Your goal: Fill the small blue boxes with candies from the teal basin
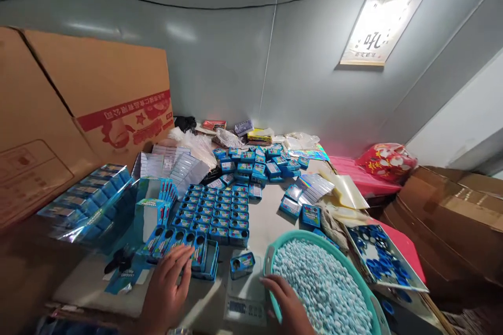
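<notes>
My left hand (168, 283) reaches to a row of small blue tins (179, 235) with dark round openings, set in a blue display box (212, 260). Its fingers are stretched out with the thumb apart, and the fingertips meet or nearly meet the tins; contact is hard to tell. My right hand (288, 304) is over the near left rim of a turquoise basin (269, 259), fingers extended and slightly bent, nothing visible in them. Pale blue candies (322, 285) fill the basin. Between my hands, a single blue tin (242, 264) lies on a digital scale (244, 308).
Behind stand rows of blue tins (220, 214) and a loose heap of tins (257, 165). A tray of blue lids (381, 256) is at right. Wrapped tins (90, 199) and a large carton (118, 78) border the left. Cartons (444, 220) stand at far right.
</notes>
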The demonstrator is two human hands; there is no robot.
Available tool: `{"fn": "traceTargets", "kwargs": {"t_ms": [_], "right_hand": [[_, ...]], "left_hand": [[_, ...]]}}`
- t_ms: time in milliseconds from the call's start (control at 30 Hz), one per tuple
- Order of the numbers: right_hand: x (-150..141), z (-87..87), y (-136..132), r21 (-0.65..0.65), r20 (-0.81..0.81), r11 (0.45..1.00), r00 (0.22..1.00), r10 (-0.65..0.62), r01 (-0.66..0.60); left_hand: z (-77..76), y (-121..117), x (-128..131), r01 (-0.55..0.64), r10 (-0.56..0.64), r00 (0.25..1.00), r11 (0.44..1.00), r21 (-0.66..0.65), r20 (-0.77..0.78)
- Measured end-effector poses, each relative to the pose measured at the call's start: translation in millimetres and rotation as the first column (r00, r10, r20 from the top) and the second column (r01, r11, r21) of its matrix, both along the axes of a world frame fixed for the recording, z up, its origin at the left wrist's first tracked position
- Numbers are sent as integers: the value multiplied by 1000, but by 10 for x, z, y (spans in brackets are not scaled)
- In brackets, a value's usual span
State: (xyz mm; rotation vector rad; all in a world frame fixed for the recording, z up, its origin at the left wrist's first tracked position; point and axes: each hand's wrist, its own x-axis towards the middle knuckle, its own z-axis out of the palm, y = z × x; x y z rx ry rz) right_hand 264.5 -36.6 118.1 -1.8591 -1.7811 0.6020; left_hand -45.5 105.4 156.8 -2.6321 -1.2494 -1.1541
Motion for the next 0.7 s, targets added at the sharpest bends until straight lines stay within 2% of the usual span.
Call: {"fn": "traceTargets", "kwargs": {"t_ms": [67, 133, 200, 267, 367, 467, 567, 633, 700], "right_hand": [[-288, 97, 441, -92, 125, 995, 991, 43, -32], [-515, 139, 807, -204, 256, 978, 961, 108, -55], [-634, 145, 1050, -287, 327, 954, 928, 180, -84], [-650, 179, 1157, -344, 340, 932, 911, 233, -110], [-595, 411, 1140, -291, 265, 952, 948, 174, -93], [-618, 821, 1124, -145, 114, 989, 993, -10, 26], [-795, 1130, 1256, -94, 74, 990, 993, -96, 103], [-964, 1168, 1401, -90, 67, 989, 991, -113, 118], [-1135, 1085, 1539, -96, 52, 986, 990, -129, 134]], "left_hand": [[57, 209, -33, -34, 29, 990, 999, -31, -137], [51, 367, -23, -62, 38, 963, 994, -85, -265], [4, 460, 6, -88, 32, 939, 985, -149, -343], [-45, 498, 31, -112, 27, 930, 971, -211, -367], [-72, 495, 42, -129, 31, 936, 957, -259, -349], [-45, 474, 34, -119, 30, 949, 956, -269, -313], [-11, 472, 20, -92, 3, 958, 950, -298, -288], [1, 487, 11, -87, -20, 954, 935, -344, -298], [0, 509, 7, -109, -38, 942, 905, -410, -334]]}}
